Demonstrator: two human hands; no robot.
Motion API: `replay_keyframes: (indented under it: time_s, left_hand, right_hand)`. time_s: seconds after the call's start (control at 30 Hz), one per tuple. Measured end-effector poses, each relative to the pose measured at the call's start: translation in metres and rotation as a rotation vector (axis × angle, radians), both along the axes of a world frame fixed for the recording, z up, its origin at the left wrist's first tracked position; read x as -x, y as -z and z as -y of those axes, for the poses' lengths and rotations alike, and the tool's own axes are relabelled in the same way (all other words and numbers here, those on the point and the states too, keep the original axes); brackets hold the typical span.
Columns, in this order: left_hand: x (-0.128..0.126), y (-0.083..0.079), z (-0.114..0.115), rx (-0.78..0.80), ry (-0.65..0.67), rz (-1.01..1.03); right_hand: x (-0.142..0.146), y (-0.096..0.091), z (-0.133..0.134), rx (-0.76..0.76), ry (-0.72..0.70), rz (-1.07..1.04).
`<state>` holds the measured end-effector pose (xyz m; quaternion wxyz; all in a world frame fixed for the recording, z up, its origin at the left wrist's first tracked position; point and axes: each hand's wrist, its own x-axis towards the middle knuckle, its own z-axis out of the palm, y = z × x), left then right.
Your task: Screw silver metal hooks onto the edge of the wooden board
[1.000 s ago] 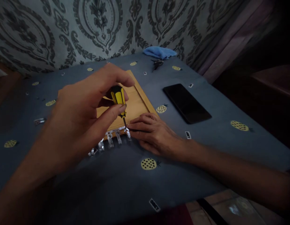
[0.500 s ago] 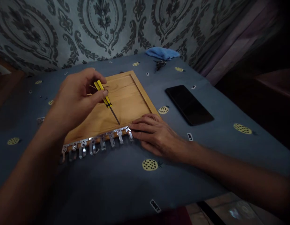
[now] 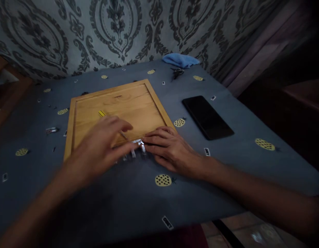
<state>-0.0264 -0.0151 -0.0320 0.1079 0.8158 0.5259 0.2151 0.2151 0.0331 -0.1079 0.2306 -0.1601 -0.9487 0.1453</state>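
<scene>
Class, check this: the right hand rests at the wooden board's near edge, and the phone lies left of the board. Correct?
No: the head view shows the phone right of the wooden board; the right hand does rest at its near edge.

We're reading the board [image 3: 138, 106] as honey-yellow wood with darker brown grain streaks, the screwdriver [image 3: 102, 113] over it as bright yellow with thin black lines, and the hooks [image 3: 143, 148] along its near edge as shiny silver. Under the board we've got a blue-grey tablecloth [image 3: 200, 193] printed with yellow, dark-spotted pineapples and small white labels; right of it we see a plain black phone [image 3: 208, 117], and beyond its far edge a plain blue cloth [image 3: 180, 60] plus a pale grey curtain [image 3: 159, 20] with dark medallions and leafy scrolls.
</scene>
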Motion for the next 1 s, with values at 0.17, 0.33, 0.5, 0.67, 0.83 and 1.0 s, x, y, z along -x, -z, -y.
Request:
replay_keyframes:
  time_s: [0.17, 0.33, 0.5, 0.67, 0.83, 1.0]
  left_hand:
    - [-0.026, 0.027, 0.023, 0.069, -0.004, -0.224]
    - [-0.028, 0.037, 0.019, 0.074, -0.059, -0.225]
    - [-0.029, 0.04, 0.019, 0.065, -0.076, -0.211]
    - [-0.029, 0.041, 0.018, 0.07, -0.095, -0.188]
    - [-0.031, 0.041, 0.017, 0.104, -0.117, -0.151]
    - [-0.033, 0.041, 0.016, 0.135, -0.132, -0.113]
  right_hand:
    - [0.001, -0.001, 0.0, 0.022, -0.002, 0.004]
    - [0.0, -0.001, 0.0, 0.016, 0.001, 0.005]
    - [0.0, 0.0, -0.001, -0.001, 0.002, -0.012]
    - [0.001, 0.002, -0.001, -0.028, -0.01, -0.033]
    - [0.001, 0.001, 0.0, -0.029, 0.004, -0.036]
    - [0.001, -0.001, 0.001, -0.026, 0.006, -0.031]
